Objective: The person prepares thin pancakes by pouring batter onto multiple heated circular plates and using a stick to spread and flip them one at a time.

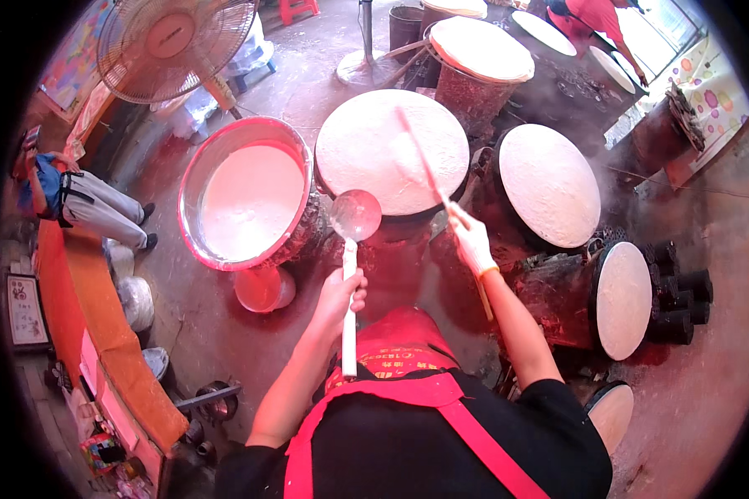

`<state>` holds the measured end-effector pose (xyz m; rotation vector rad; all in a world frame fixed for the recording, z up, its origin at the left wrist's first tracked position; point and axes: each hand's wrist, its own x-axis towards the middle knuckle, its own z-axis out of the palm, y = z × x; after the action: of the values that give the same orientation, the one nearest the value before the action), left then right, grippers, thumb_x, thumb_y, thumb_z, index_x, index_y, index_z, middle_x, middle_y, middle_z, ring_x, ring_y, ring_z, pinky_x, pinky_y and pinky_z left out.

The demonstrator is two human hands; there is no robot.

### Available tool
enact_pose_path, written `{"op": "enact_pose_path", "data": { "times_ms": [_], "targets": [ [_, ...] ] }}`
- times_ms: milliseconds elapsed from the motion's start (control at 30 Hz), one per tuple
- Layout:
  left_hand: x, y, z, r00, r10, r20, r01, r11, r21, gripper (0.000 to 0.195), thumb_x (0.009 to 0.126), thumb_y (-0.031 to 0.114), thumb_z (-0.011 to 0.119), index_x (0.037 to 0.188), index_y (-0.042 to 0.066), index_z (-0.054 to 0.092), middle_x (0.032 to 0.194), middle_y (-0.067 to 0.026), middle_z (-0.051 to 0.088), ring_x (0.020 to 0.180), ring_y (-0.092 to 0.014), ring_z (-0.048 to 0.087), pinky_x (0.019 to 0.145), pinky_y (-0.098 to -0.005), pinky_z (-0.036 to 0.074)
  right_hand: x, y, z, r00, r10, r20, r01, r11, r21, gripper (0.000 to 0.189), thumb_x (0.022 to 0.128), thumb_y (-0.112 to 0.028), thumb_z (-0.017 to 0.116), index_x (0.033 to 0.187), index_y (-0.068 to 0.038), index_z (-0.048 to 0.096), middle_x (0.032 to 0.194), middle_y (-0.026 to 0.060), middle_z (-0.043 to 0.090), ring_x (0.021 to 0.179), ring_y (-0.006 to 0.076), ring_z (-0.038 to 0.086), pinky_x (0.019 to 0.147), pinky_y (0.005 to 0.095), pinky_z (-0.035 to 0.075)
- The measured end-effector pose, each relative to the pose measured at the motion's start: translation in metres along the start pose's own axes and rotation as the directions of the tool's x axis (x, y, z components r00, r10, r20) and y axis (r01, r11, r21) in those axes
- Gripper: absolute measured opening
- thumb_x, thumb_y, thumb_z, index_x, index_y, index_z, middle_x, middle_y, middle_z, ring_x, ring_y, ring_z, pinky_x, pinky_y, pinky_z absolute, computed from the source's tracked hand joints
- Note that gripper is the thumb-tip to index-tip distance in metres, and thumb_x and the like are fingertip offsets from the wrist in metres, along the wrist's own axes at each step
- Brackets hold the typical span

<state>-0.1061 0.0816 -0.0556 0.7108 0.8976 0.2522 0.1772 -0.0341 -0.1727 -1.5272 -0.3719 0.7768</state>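
My left hand [337,299] grips the white handle of a round-bowled ladle [356,215], held upright in view between a batter tub and a griddle. My right hand [471,240], in a white glove, is shut on a long thin stick-like tool [437,187]. Its far end is blurred over the pale batter sheet [374,143] spread on the round griddle in front of me; whether it touches the batter I cannot tell. To the left, the large red-rimmed tub [186,218] holds whitish liquid batter [253,193].
More round griddles with pale sheets [549,187] [624,299] curve along my right, some steaming. Black cylindrical briquettes [674,312] stand beside them. A red bucket [265,289] sits below the tub. A fan [175,43] stands at back left. One person [93,193] stands left; another [593,22] works back right.
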Motion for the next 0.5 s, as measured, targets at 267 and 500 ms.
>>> {"op": "enact_pose_path", "data": {
  "times_ms": [267, 500],
  "targets": [
    [0.117, 0.029, 0.006, 0.982, 0.183, -0.037, -0.169, 0.957, 0.234, 0.009, 0.088, 0.005, 0.051, 0.087, 0.005, 0.042, 0.068, -0.0007, 0.044, 0.049, -0.009, 0.043, 0.040, -0.0233, 0.037, -0.066, 0.013, -0.005, 0.985, -0.050, -0.166, 0.068, 0.993, 0.101, 0.037, 0.091, -0.007, 0.058, 0.127, -0.006, 0.055, 0.084, -0.0047, 0.058, 0.056, 0.0007, 0.040, 0.048, 0.0159, 0.033],
    [0.136, 0.024, 0.066, 0.995, 0.022, -0.099, -0.037, 0.987, -0.155, 0.007, 0.085, -0.002, 0.043, 0.083, 0.003, 0.039, 0.065, -0.0018, 0.044, 0.045, -0.011, 0.044, 0.037, -0.0216, 0.039, -0.101, -0.019, 0.081, 0.916, 0.374, 0.145, -0.401, 0.865, 0.301, 0.034, 0.093, -0.027, 0.056, 0.127, -0.020, 0.057, 0.053, -0.0053, 0.039, 0.033, 0.0057, 0.027, 0.031, 0.0234, 0.025]
  ]
}}
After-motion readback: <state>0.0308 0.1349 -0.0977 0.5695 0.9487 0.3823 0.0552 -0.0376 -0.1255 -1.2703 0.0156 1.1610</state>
